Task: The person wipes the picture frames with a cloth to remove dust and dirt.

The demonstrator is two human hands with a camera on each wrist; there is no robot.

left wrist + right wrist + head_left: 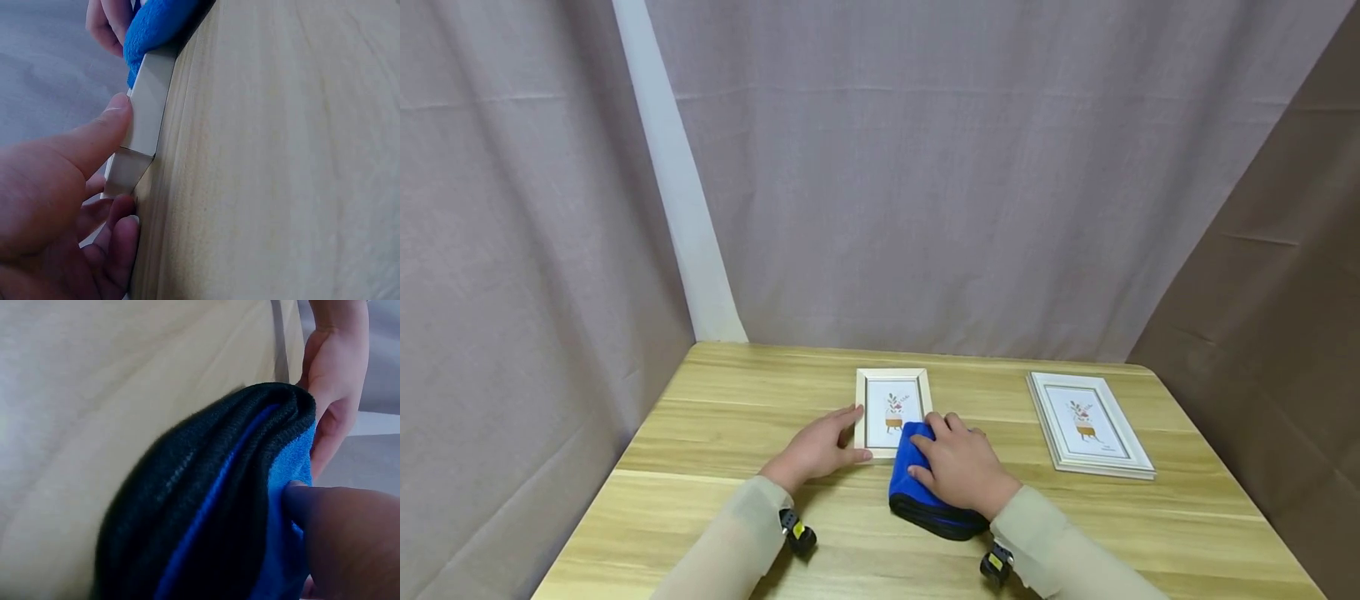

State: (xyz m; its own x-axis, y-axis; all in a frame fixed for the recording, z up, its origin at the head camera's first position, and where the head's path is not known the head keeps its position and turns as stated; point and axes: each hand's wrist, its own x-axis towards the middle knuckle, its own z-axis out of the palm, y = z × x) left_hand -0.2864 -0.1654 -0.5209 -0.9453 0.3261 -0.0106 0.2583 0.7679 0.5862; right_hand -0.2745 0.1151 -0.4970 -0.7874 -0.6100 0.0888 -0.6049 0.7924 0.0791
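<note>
A small picture frame (861, 417) with a pale border and a potted-plant print lies on the table. My left hand (814, 450) grips its near left corner, thumb against the near edge and fingers along the left side. In the left wrist view the thumb (115, 112) lies on the pale frame's side (147, 106). My right hand (962, 467) holds a folded blue cloth (910, 475) with black edging, which covers the frame's near right corner. Up close, the cloth's stacked black-edged layers (187, 481) show beside the right thumb (297, 497).
To the right, white picture frames (1138, 450) with the same kind of print lie stacked on the wood-grain table (700, 467). Grey curtains (925, 183) hang behind the table and along its sides. A black wrist camera (799, 533) sits on the left sleeve.
</note>
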